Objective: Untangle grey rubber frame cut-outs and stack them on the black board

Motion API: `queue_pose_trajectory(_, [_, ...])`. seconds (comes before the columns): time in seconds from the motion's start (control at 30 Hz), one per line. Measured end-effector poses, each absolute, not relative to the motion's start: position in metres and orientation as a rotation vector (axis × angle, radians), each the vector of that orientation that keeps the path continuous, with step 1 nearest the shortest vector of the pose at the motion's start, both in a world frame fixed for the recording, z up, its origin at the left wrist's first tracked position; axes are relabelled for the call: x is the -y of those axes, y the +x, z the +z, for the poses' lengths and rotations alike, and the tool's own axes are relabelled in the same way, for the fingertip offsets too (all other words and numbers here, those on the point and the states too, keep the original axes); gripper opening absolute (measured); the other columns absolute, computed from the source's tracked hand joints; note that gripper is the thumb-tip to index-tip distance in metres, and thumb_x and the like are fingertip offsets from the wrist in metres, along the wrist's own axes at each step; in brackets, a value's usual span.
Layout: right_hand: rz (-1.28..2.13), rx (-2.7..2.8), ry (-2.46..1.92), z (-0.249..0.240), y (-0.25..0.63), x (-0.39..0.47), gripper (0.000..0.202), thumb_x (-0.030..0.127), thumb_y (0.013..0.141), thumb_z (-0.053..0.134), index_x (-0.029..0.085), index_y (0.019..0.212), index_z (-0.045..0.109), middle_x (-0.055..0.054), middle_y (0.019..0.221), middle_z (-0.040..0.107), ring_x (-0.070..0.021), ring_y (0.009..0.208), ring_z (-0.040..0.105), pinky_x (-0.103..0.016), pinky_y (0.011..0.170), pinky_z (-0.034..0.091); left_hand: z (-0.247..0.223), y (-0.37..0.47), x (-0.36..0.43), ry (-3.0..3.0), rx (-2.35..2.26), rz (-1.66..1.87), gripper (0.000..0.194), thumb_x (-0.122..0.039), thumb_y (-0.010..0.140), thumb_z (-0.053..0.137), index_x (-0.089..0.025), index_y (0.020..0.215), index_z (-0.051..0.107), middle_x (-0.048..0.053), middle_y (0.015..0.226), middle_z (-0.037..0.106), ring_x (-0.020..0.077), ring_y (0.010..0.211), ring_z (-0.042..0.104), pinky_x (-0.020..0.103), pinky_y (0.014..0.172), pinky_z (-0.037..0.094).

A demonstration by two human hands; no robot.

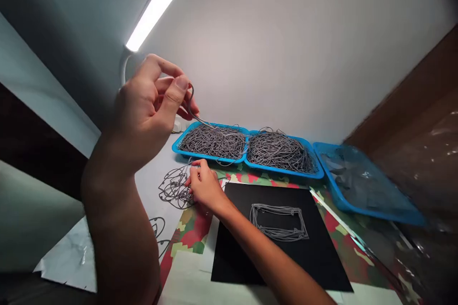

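Note:
My left hand (161,93) is raised high, thumb and fingers pinched on a thin grey rubbery cord (203,120), which hangs down towards the left blue tray. Its lower end is lost against the heap behind. Low at the table, my right hand (205,185) has its fingers bent into a loose tangle of thin grey loops (174,190) with small tabs. The fingertips close on part of the tangle, though the exact strands are hidden. Beyond my right forearm, a black mat (236,257) carries several similar loops stacked as a rough rectangle (282,237).
Two blue trays (231,160) (286,176) heaped with grey loops stand against the wall. A third blue tray (332,190), covered with clear plastic, is at the right. A lit tube lamp (161,7) hangs above left. Camouflage-patterned cloth (189,233) lies under the mat.

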State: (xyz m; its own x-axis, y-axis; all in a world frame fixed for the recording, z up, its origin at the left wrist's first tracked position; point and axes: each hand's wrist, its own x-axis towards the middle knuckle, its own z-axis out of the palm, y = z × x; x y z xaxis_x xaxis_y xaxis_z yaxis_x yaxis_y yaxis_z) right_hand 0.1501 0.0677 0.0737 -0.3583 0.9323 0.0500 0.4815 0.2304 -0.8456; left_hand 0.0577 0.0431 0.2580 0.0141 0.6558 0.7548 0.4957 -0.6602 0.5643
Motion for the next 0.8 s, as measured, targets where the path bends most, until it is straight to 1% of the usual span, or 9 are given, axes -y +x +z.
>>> queue_pose_trajectory(0.1, [0.945, 1.963, -1.235, 0.081, 0.195, -0.044, 0.031, 0.026, 0.108, 0.062, 0.020, 0.138, 0.061, -0.008, 0.110, 0.079, -0.0258, 0.102, 0.073, -0.037, 0.092, 0.051, 0.255, 0.060, -0.043, 2.187, -1.206, 1.625, 0.008, -0.021, 0.110, 0.060, -0.022, 0.102, 0.061, -0.001, 0.081, 0.072, 0.0153, 0.076, 0.075, 0.030, 0.071, 0.062])
queue_pose_trajectory(0.2, [0.947, 1.934, -1.212, 0.078, 0.257, -0.007, 0.024, 0.035, 0.111, 0.061, 0.024, 0.130, 0.068, -0.004, 0.104, 0.078, -0.0220, 0.092, 0.074, -0.035, 0.089, 0.054, 0.251, 0.066, -0.038, 2.362, -1.148, 1.413, 0.011, -0.032, 0.108, 0.063, -0.024, 0.103, 0.069, 0.002, 0.087, 0.077, 0.0176, 0.079, 0.076, 0.031, 0.072, 0.062])
queue_pose_trajectory(0.27, [0.947, 1.816, -1.237, 0.074, 0.294, 0.017, 0.050, 0.053, 0.110, 0.063, 0.025, 0.151, 0.056, -0.008, 0.122, 0.076, -0.0227, 0.103, 0.074, -0.034, 0.088, 0.059, 0.249, 0.078, -0.029, 2.441, -1.114, 1.266, 0.016, -0.039, 0.108, 0.064, -0.027, 0.105, 0.074, 0.001, 0.087, 0.079, 0.0182, 0.074, 0.076, 0.032, 0.069, 0.062])
queue_pose_trajectory(0.37, [0.968, 1.551, -1.135, 0.071, 0.326, 0.046, 0.103, 0.074, 0.090, 0.082, 0.035, 0.172, 0.035, -0.011, 0.159, 0.061, -0.0296, 0.141, 0.063, -0.044, 0.116, 0.054, 0.245, 0.107, -0.012, 2.416, -1.122, 1.079, 0.019, -0.046, 0.108, 0.065, -0.031, 0.105, 0.076, -0.002, 0.082, 0.078, 0.0185, 0.067, 0.075, 0.033, 0.066, 0.063])
queue_pose_trajectory(0.43, [1.060, 1.513, -1.076, 0.071, 0.331, 0.060, 0.091, 0.072, 0.091, 0.084, 0.037, 0.167, 0.047, -0.009, 0.156, 0.066, -0.0296, 0.143, 0.063, -0.045, 0.122, 0.050, 0.243, 0.126, -0.004, 2.382, -1.082, 0.923, 0.018, -0.045, 0.108, 0.065, -0.032, 0.111, 0.077, -0.003, 0.085, 0.079, 0.0197, 0.070, 0.077, 0.034, 0.068, 0.064])
queue_pose_trajectory(0.53, [1.321, 1.331, -0.988, 0.069, 0.332, 0.076, 0.044, 0.065, 0.109, 0.064, 0.026, 0.127, 0.076, -0.007, 0.105, 0.083, -0.0231, 0.093, 0.081, -0.040, 0.094, 0.063, 0.240, 0.143, -0.003, 2.361, -0.944, 0.768, 0.023, -0.043, 0.111, 0.062, -0.035, 0.125, 0.078, -0.001, 0.093, 0.082, 0.0224, 0.081, 0.080, 0.035, 0.075, 0.065])
queue_pose_trajectory(0.6, [1.521, 1.119, -0.893, 0.063, 0.337, 0.084, 0.054, 0.068, 0.113, 0.049, 0.022, 0.116, 0.076, -0.007, 0.088, 0.081, -0.0202, 0.068, 0.078, -0.035, 0.070, 0.063, 0.239, 0.148, -0.007, 2.349, -0.862, 0.695, 0.024, -0.042, 0.112, 0.060, -0.035, 0.122, 0.080, -0.001, 0.098, 0.084, 0.0235, 0.088, 0.081, 0.035, 0.079, 0.065])
queue_pose_trajectory(0.7, [1.667, 0.851, -0.793, 0.054, 0.354, 0.093, 0.061, 0.074, 0.110, 0.048, 0.024, 0.139, 0.068, -0.013, 0.110, 0.082, -0.0213, 0.070, 0.079, -0.031, 0.057, 0.061, 0.237, 0.152, -0.011, 2.292, -0.793, 0.525, 0.025, -0.041, 0.112, 0.059, -0.034, 0.111, 0.082, 0.001, 0.104, 0.084, 0.0247, 0.096, 0.081, 0.036, 0.084, 0.066])
queue_pose_trajectory(0.8, [1.705, 0.681, -0.771, 0.049, 0.365, 0.096, 0.073, 0.079, 0.108, 0.046, 0.031, 0.163, 0.047, -0.016, 0.128, 0.079, -0.0216, 0.075, 0.079, -0.029, 0.051, 0.060, 0.228, 0.156, -0.007, 2.274, -0.743, 0.387, 0.024, -0.038, 0.112, 0.059, -0.035, 0.113, 0.082, 0.001, 0.108, 0.084, 0.0251, 0.097, 0.080, 0.036, 0.082, 0.065])
